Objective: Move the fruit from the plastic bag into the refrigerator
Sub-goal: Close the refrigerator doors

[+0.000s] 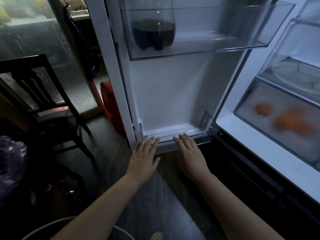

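Our left hand (144, 155) and right hand (190, 154) are flat, wide and empty at the fridge door's bottom edge (173, 146), while the round orange fruit (292, 122), probably light, firm and rolly, sits in the fridge drawer (259, 122), best cupped underneath.

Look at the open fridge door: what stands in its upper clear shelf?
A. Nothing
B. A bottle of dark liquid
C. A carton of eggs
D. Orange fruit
B: a clear bottle holding dark liquid stands at the left of the door shelf; the orange fruit lies in the drawer inside the fridge.
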A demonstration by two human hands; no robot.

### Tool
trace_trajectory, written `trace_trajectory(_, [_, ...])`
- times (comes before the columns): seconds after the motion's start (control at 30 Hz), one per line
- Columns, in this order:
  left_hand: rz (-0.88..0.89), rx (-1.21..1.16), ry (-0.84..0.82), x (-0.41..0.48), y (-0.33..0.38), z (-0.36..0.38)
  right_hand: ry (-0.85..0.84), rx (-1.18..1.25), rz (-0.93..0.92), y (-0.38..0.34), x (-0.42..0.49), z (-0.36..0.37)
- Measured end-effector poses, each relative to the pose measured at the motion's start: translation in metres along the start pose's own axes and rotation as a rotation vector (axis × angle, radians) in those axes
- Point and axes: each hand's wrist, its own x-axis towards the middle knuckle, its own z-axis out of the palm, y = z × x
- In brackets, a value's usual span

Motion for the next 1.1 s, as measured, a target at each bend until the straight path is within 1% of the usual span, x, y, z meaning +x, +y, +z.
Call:
trace_trajectory(0.27, [0.021, 0.073, -0.024, -0.034, 0.051, 0.0, -0.017, 0.087, 0.039, 0.014, -0.038, -0.018])
trace_trajectory(0.37, [0.041, 0.086, -0.069, -0.046, 0.069, 0.001, -0.004, 0.121, 0.056, 0.02, -0.053, -0.026])
trace_trajectory(0.53, [0.074, 0.027, -0.114, -0.061, 0.104, -0.003, -0.022, 0.127, 0.115, 0.029, -0.079, -0.038])
trace_trajectory(0.77, [0.167, 0.087, -0.183, -0.078, 0.14, -0.002, -0.07, 0.125, 0.205, 0.042, -0.104, -0.057])
trace_trajectory(0.87, [0.21, 0.095, -0.084, -0.089, 0.154, -0.008, -0.091, 0.105, 0.228, 0.049, -0.119, -0.067])
trace_trajectory(0.93, [0.253, 0.035, 0.013, -0.095, 0.162, -0.016, -0.071, 0.122, 0.224, 0.051, -0.13, -0.073])
trace_trajectory(1.0, [0.342, -0.058, 0.11, -0.099, 0.169, -0.028, -0.004, 0.161, 0.189, 0.05, -0.141, -0.079])
trace_trajectory(1.1, [0.491, -0.05, 0.303, -0.105, 0.177, -0.043, 0.133, 0.194, 0.115, 0.043, -0.155, -0.092])
